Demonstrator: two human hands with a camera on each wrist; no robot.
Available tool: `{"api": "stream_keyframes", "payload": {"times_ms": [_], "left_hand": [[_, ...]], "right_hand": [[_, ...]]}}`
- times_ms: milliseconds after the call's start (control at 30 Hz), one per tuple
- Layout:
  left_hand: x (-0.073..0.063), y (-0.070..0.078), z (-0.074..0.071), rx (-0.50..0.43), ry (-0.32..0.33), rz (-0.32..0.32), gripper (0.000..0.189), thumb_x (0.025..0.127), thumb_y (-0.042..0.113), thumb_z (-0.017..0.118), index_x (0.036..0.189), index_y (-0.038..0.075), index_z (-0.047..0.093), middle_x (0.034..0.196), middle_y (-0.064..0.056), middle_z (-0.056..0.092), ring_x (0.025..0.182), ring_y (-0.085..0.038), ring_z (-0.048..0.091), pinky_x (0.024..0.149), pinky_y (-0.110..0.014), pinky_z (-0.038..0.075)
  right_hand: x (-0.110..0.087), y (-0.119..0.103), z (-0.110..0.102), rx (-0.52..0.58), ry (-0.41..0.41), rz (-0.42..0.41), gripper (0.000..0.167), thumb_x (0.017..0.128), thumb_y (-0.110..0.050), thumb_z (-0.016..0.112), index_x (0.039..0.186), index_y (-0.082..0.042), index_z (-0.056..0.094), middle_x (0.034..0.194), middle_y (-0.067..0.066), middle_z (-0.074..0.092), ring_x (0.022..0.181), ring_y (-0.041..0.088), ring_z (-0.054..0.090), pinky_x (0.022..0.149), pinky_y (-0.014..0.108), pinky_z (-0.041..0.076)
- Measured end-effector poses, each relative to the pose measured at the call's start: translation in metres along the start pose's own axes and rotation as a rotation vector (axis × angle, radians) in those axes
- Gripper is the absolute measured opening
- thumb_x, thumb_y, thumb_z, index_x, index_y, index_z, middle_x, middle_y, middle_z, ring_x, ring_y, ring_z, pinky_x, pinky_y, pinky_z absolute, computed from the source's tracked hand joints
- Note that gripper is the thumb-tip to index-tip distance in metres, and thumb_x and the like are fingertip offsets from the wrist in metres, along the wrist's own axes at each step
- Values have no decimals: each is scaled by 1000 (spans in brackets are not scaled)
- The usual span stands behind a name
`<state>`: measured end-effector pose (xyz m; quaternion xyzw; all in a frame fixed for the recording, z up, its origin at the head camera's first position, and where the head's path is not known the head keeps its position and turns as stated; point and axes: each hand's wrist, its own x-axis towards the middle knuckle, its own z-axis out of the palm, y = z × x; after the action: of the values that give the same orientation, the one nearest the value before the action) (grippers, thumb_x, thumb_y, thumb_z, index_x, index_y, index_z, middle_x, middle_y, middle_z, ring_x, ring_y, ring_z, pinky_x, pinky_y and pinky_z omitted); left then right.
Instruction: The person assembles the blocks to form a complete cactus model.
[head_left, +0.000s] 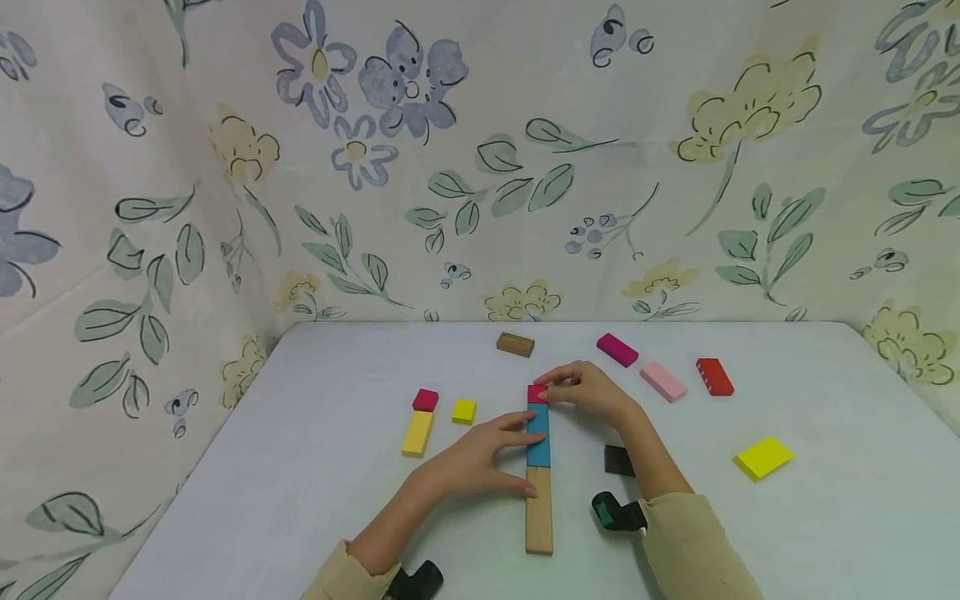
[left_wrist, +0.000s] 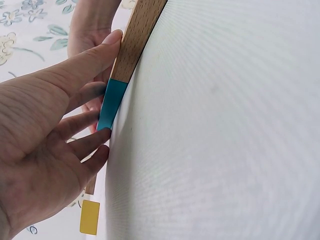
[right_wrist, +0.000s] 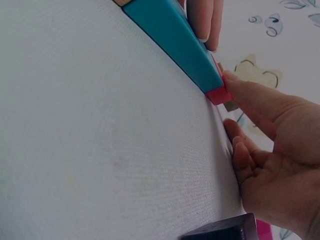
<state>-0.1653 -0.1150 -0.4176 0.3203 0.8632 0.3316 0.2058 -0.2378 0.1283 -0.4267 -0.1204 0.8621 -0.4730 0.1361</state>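
A row of blocks lies end to end on the white table: a long natural-wood block [head_left: 538, 529] nearest me, a blue block [head_left: 538, 452] in the middle and a small red block [head_left: 535, 396] at the far end. My left hand [head_left: 480, 454] comes in from the left with spread fingers, fingertips on the blue block and thumb on the wooden one. From the right, my right hand [head_left: 592, 393] holds the red block between thumb and index finger; its other fingers are loosely bent in the right wrist view.
Left of the row lie a red block [head_left: 425, 400], a pale yellow block [head_left: 417, 434] and a yellow block [head_left: 464, 411]. A brown block [head_left: 516, 344] is behind. A dark block [head_left: 617, 460], pink block [head_left: 663, 381] and large yellow block [head_left: 763, 458] lie right.
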Motion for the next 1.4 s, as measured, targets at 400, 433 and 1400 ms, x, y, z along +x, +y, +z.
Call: {"api": "stream_keyframes", "payload": {"times_ms": [400, 433, 1400], "left_hand": [[0, 1, 0, 6, -2, -14, 68, 93, 36, 82, 155, 20, 57, 172, -2, 34, 159, -26, 30, 126, -52, 34], [0, 1, 0, 6, -2, -13, 68, 93, 36, 82, 154, 20, 57, 172, -2, 34, 159, -26, 30, 126, -52, 34], [1, 0, 1, 9, 5, -12, 69, 93, 37, 83, 154, 19, 57, 172, -2, 35, 159, -25, 30, 126, -52, 34]], "right_hand": [[1, 0, 0, -7, -11, -12, 29, 98, -21, 74, 123, -8, 79, 127, 15, 66, 111, 27, 53, 84, 33, 48], [1, 0, 0, -8, -12, -14, 29, 98, -21, 74, 123, -8, 79, 127, 15, 66, 110, 27, 53, 84, 33, 48], [-8, -5, -12, 16, -20, -9, 38, 98, -26, 75, 131, -5, 73, 133, 20, 65, 119, 35, 59, 93, 40, 56]]}}
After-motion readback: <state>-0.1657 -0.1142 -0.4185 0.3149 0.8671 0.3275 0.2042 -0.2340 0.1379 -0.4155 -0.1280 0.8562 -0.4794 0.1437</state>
